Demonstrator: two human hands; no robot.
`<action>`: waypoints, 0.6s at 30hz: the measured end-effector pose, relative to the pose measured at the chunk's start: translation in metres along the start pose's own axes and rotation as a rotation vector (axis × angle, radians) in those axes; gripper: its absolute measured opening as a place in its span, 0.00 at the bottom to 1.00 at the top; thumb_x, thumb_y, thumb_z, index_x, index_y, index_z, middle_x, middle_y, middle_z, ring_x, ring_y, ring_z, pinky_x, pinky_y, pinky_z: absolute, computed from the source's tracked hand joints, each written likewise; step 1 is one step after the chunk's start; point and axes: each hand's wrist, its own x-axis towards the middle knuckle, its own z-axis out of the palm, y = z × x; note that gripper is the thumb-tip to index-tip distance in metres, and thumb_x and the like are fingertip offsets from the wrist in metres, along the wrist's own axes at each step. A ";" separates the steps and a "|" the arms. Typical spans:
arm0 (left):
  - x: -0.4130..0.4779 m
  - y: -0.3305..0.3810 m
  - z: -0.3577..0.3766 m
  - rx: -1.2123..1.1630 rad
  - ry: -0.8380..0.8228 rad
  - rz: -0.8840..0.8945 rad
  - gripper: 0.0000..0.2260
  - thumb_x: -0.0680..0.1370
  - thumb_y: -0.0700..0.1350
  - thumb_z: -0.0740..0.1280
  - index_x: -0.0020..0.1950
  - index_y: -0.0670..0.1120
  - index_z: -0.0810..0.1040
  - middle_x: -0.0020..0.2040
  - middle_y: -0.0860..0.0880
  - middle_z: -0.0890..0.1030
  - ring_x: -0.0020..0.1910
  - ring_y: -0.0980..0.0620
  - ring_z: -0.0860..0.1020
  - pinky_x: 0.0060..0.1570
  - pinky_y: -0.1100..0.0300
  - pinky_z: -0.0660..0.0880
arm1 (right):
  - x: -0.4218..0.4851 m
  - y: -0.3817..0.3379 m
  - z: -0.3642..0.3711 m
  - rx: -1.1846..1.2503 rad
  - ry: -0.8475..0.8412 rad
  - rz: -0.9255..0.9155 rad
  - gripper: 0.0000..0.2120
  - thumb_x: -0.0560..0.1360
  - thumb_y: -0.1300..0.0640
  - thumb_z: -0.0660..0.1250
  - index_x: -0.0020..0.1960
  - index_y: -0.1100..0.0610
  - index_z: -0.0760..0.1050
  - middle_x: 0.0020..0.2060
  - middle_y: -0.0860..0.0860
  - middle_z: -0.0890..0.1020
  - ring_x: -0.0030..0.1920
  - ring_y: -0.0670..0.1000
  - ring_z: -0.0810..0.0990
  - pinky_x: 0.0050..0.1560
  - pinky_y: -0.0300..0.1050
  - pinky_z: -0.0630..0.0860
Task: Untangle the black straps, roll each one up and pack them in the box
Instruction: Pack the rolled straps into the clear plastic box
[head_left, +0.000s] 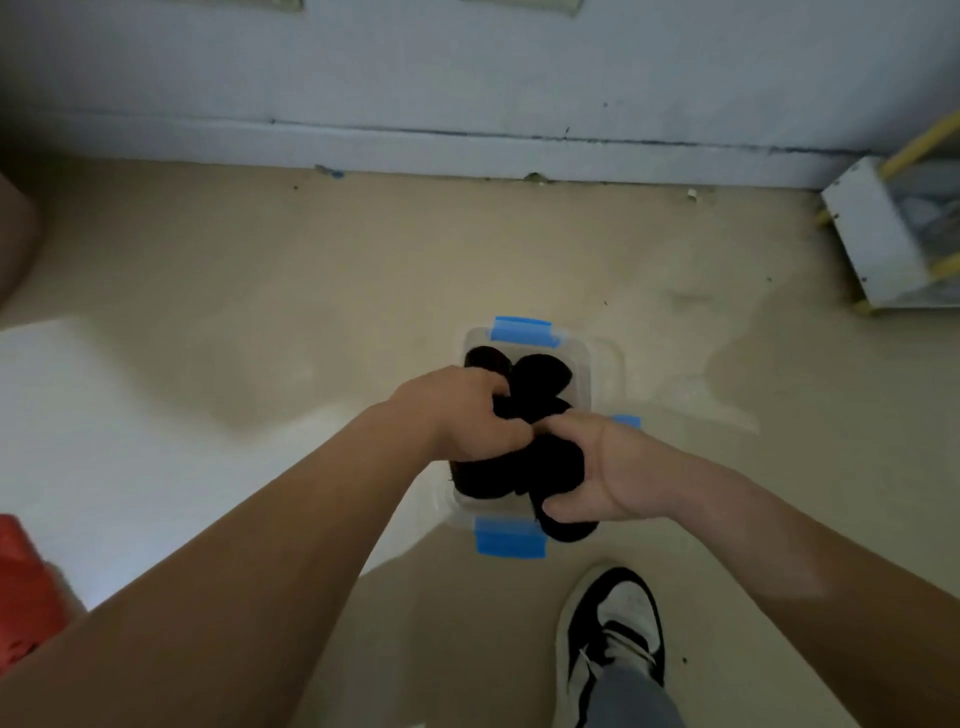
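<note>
A clear plastic box (583, 364) with blue latches stands on the floor in the middle of the head view. Several rolled black straps (540, 376) fill it. My left hand (462, 415) reaches in from the left, its fingers curled round a black roll in the middle of the box. My right hand (597, 470) grips another rolled black strap (558, 470) at the box's near right corner, thumb under it, so that the roll hangs over the rim. The hands touch each other above the box.
My shoe (613, 639) stands just behind the box on the beige floor (311, 291). A white wall runs across the back. A white cabinet with yellow legs (878, 244) is at the far right. A red object (23, 587) sits at the left edge.
</note>
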 end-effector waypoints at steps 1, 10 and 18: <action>0.004 0.003 0.005 0.064 -0.049 -0.004 0.10 0.77 0.61 0.68 0.49 0.57 0.76 0.44 0.56 0.78 0.45 0.52 0.79 0.45 0.56 0.74 | 0.004 0.000 -0.001 -0.047 -0.038 0.007 0.22 0.69 0.58 0.79 0.62 0.55 0.80 0.53 0.52 0.82 0.52 0.51 0.83 0.53 0.45 0.80; 0.021 0.006 0.014 0.154 -0.302 -0.053 0.14 0.81 0.53 0.64 0.65 0.51 0.77 0.49 0.47 0.86 0.37 0.49 0.85 0.40 0.58 0.81 | 0.046 -0.009 -0.017 -0.053 -0.341 0.115 0.19 0.73 0.61 0.78 0.61 0.53 0.79 0.54 0.51 0.84 0.56 0.53 0.84 0.57 0.50 0.83; 0.012 0.013 0.049 0.496 -0.021 -0.026 0.23 0.78 0.60 0.70 0.64 0.48 0.70 0.49 0.50 0.76 0.45 0.47 0.77 0.45 0.53 0.76 | 0.027 0.025 0.025 -0.612 0.179 -0.204 0.29 0.67 0.43 0.81 0.61 0.53 0.73 0.51 0.49 0.78 0.54 0.53 0.76 0.51 0.49 0.73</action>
